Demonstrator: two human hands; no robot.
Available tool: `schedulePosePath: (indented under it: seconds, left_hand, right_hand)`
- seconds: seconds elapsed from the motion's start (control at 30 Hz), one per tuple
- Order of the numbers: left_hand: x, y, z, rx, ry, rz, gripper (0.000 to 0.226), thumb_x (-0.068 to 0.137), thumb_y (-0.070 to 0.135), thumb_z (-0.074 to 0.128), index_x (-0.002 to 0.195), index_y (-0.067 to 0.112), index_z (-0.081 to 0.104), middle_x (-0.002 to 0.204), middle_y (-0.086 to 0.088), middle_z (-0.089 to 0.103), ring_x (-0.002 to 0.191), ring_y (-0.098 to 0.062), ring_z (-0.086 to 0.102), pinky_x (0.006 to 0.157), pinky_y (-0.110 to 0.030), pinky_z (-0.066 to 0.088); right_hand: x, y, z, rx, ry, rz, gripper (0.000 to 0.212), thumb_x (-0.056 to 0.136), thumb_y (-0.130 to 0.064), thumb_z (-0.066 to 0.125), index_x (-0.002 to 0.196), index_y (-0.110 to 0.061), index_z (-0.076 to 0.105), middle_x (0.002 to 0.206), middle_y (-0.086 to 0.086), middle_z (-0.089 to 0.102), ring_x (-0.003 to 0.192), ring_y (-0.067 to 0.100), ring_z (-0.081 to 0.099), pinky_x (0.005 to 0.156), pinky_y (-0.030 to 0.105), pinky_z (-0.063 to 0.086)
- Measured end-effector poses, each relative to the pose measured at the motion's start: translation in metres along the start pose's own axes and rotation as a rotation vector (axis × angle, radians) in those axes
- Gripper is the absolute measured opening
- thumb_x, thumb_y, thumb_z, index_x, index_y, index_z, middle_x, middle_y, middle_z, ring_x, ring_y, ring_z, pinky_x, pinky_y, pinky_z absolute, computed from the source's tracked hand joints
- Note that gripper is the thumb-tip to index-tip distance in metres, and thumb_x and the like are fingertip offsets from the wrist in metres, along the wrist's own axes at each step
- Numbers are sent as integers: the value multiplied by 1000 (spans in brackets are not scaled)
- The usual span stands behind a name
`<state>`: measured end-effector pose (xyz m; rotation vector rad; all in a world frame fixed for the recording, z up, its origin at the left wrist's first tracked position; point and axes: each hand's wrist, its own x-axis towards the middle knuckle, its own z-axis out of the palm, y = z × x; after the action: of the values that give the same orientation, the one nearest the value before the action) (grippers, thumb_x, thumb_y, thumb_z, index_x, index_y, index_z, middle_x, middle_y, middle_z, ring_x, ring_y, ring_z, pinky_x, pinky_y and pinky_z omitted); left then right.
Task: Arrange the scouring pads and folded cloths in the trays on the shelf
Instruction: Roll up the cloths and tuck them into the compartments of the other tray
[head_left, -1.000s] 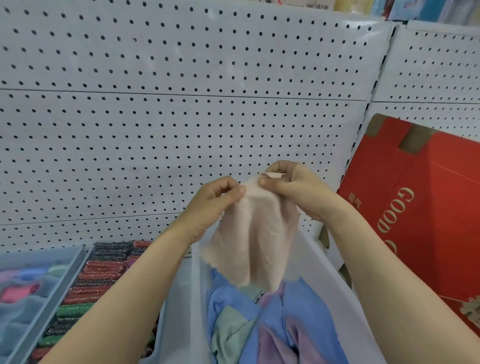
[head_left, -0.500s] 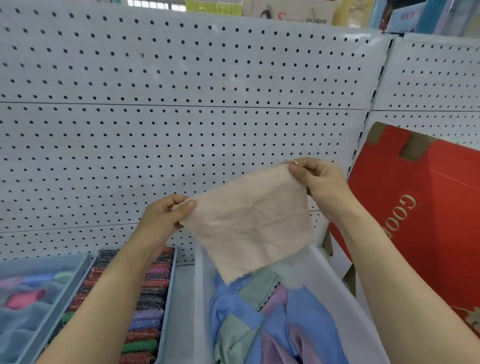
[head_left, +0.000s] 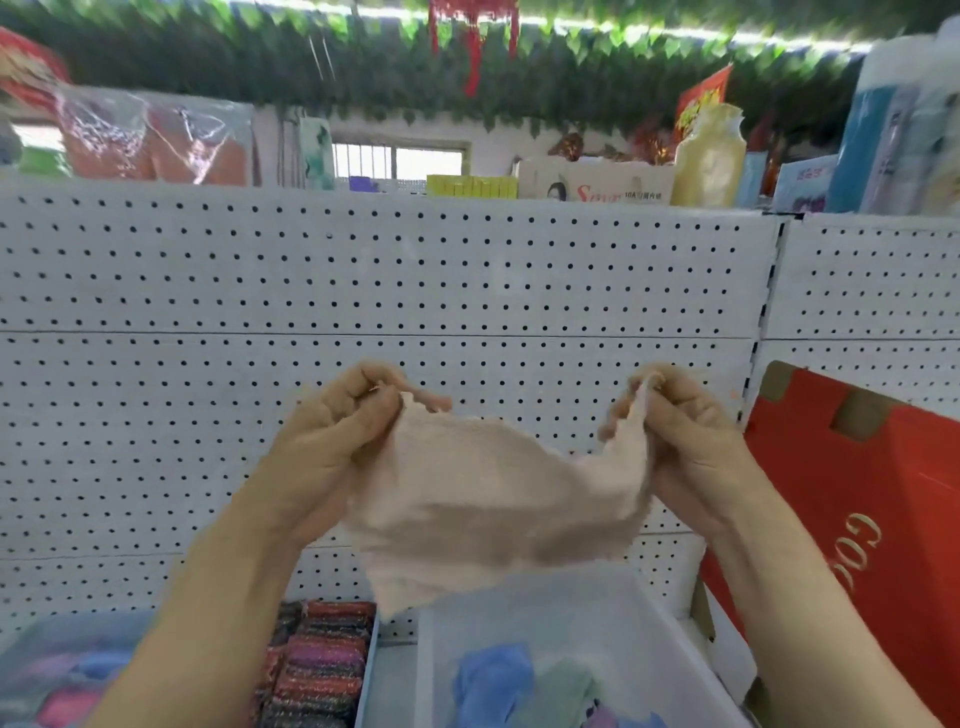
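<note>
Peach-pink cloth (head_left: 493, 499) sags between two bare hands, held up before a white pegboard panel (head_left: 363, 270) at the back of a shop shelf. The left hand (head_left: 337, 436) pinches the upper left corner between thumb and curled fingers, and the right hand (head_left: 691, 431) pinches the upper right edge the same way. Each grip is closed tight on the fabric. The lower corner of the cloth hangs near the far rim of a white tray (head_left: 649, 649) on the shelf.

Loose in that tray lie a blue cloth (head_left: 493, 675) and, just beside it, a pale green cloth (head_left: 563, 686). To the left, a narrower tray (head_left: 370, 654) holds rows of glittery scouring pads (head_left: 322, 660) in red, purple and dark tones. Further left, a translucent tray (head_left: 31, 639) holds blurred pink and blue items that cannot be made out.

At right, a red cardboard carton (head_left: 857, 493) with gold lettering leans against the pegboard panel. Along the top of the panel stand a pale yellow bottle (head_left: 709, 156), a white box (head_left: 592, 182) with red lettering and goods in clear plastic wrap (head_left: 156, 135), under a garland of green leaves (head_left: 571, 78).
</note>
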<state>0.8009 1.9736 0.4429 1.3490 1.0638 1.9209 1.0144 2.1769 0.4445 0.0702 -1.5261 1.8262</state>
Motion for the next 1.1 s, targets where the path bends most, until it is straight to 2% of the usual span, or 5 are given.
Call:
schedulePosePath:
  seconds: [0.13,0.47,0.67,0.87,1.1]
  left_hand:
    - [23,-13,28,125,-119,-57,4,81,20,77,84,22,75,135,-7,63,133,-21,52,117,-52,31]
    - [15,-29,24,-135,54,-212,18,87,19,60,92,15,77,128,-7,67,114,-27,64,91,-36,56]
    - [-6,-45,5,11,88,-138,106,50,74,81,135,17,55,137,2,62,127,-16,58,105,-39,47]
    - [-7,-58,7,180,470,-46,7,87,16,71,92,10,70,90,-4,75,90,-18,70,98,-42,54]
    - [2,-48,7,100,516,-2,18,84,17,72,97,6,73,91,-4,74,87,-16,67,87,-34,54]
  right_hand:
    - [12,29,55,-44,-76,113,8,75,-17,75,81,-17,69,95,16,67,81,25,64,87,42,51]
    - [7,48,78,-1,27,219,12,81,-16,73,91,-9,68,89,8,70,77,18,65,70,29,53]
    - [19,48,70,-103,401,102,8,77,-14,82,79,-19,76,100,14,74,106,37,66,98,51,52]
    - [18,44,61,-129,385,112,16,78,-8,81,89,-17,74,92,10,72,92,27,70,86,39,56]
    - [11,49,47,-163,360,208,28,79,0,77,104,-9,71,97,8,76,93,20,73,82,30,58]
